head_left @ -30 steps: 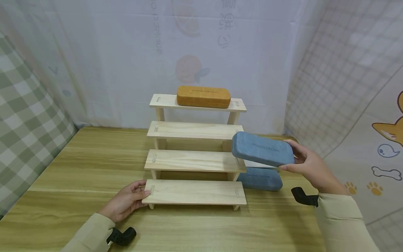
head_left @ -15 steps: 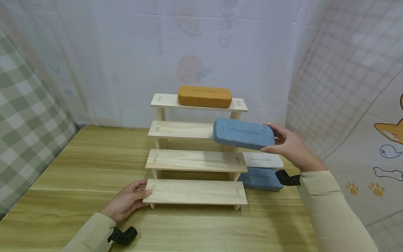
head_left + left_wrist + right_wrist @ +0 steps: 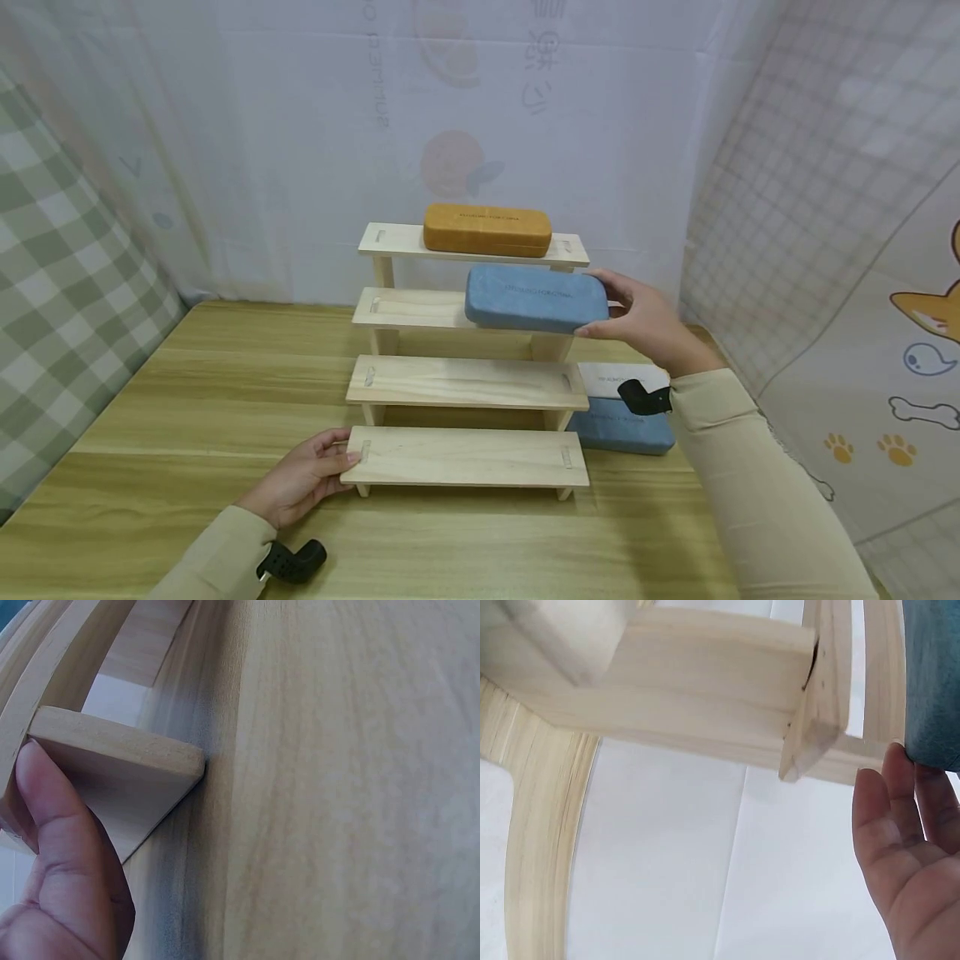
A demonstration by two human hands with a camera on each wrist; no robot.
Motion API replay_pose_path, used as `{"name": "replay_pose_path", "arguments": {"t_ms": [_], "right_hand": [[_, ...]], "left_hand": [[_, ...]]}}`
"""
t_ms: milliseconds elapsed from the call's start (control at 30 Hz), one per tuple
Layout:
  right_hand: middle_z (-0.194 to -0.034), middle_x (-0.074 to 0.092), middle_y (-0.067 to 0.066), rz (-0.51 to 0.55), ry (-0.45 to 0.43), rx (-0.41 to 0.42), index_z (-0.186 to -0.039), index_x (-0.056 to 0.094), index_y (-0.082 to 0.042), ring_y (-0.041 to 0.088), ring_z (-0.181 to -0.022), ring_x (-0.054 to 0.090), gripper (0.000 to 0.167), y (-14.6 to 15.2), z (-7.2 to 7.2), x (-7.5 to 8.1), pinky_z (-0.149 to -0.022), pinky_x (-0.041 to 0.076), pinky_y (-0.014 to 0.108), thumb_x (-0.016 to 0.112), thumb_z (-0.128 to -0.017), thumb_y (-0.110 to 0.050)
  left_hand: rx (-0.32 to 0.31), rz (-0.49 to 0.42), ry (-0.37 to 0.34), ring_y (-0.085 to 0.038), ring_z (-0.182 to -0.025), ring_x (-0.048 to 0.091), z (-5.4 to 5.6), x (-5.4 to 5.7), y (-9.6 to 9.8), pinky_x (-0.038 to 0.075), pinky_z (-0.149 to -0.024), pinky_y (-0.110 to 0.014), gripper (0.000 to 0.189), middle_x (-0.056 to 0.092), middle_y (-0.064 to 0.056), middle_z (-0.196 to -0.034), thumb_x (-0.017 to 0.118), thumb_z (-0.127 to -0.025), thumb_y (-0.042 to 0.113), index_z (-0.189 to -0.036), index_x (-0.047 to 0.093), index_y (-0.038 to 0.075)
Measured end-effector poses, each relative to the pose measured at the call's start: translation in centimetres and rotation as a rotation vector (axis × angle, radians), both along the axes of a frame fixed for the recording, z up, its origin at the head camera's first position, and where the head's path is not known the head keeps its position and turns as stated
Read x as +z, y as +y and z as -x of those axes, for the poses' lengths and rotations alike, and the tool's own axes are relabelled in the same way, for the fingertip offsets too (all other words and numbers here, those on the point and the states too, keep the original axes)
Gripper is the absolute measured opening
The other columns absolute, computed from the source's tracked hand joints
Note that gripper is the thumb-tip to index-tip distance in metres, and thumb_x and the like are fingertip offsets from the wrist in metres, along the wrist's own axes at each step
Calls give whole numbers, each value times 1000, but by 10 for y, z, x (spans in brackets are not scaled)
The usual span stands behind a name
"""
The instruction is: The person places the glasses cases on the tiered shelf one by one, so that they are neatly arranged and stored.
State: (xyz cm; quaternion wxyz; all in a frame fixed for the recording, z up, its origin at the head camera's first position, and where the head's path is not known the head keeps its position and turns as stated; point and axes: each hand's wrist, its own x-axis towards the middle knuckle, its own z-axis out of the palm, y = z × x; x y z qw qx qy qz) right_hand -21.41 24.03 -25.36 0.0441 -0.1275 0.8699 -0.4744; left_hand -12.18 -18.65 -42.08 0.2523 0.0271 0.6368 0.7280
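A pale wooden stepped display stand (image 3: 465, 457) stands on the table. At the left end of its lowest shelf, my left hand (image 3: 303, 475) pinches the board, thumb on top. The left wrist view shows that hand (image 3: 67, 862) up against the board beside its leg. My right hand (image 3: 645, 321) grips a blue glasses case (image 3: 536, 298) by its right end, label side up. The case overlaps the right part of the second shelf from the top. In the right wrist view, fingertips (image 3: 896, 761) meet the case's lower corner. An orange glasses case (image 3: 487, 231) lies on the top shelf.
To the right of the stand, a white case (image 3: 611, 379) and another blue case (image 3: 622, 427) lie on the wooden table (image 3: 187, 400), partly hidden by the stand and right wrist. A white curtain (image 3: 285, 167) hangs behind, with checked cloth (image 3: 67, 317) at the left.
My right hand has carried the blue glasses case left and away from me, from beside the stand to the second shelf from the top. The left hand stays on the lowest shelf.
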Motion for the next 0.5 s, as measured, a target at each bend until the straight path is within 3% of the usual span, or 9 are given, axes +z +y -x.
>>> {"name": "replay_pose_path", "arguments": {"t_ms": [500], "right_hand": [[-128,52,14,3,-7,31,-146,40,-14,29,-113,56,83,-33,19,1,-78,54,34,83,-75,-16]], "left_hand": [[-1,-6,4,-12,-91,60,0,-1,0,51,-76,-28,69,56,-6,-110,53,-99,9,-146,8,-15]]}}
